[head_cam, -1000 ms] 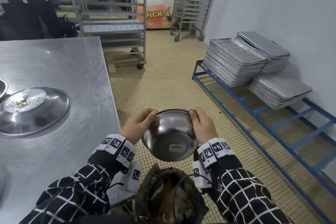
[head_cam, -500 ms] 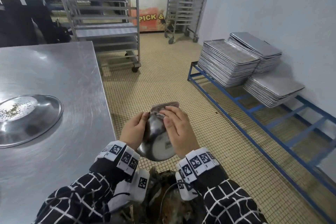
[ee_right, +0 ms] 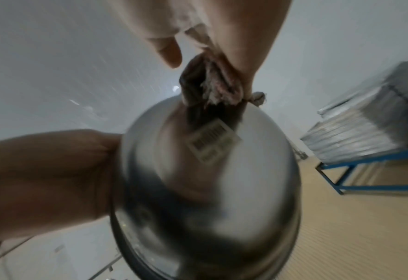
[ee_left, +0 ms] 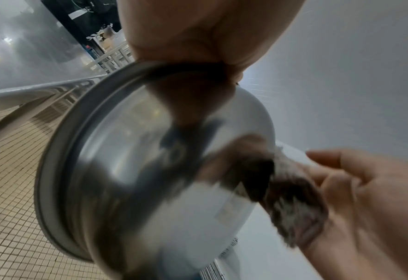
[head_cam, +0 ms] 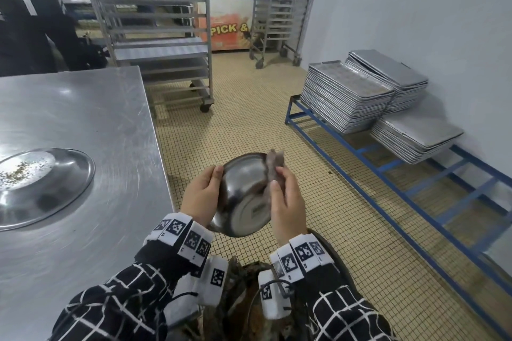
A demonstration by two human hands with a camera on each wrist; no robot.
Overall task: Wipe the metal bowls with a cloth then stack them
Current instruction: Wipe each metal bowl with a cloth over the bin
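Observation:
I hold a small metal bowl [head_cam: 243, 196] over the tiled floor, right of the steel table, its underside with a barcode sticker [ee_right: 213, 139] turned toward me. My left hand [head_cam: 203, 194] grips the bowl's left rim. My right hand [head_cam: 285, 196] holds a grey-brown cloth [head_cam: 274, 166] against the bowl's right outer side. In the left wrist view the cloth [ee_left: 291, 200] lies between my right hand's fingers and the bowl [ee_left: 150, 170]. The bowl's inside faces away from me.
A steel table [head_cam: 83, 119] at left carries a wide shallow metal dish [head_cam: 63, 183] with specks in it. Stacks of baking trays [head_cam: 349, 97] sit on a blue rack along the right wall. Wheeled tray racks [head_cam: 155, 22] stand behind. A person in dark clothes [head_cam: 27, 8] stands at far left.
One second ago both hands held the bowl by its rim. My right hand has since brought the cloth onto the bowl's outside, and the bowl has tilted and turned.

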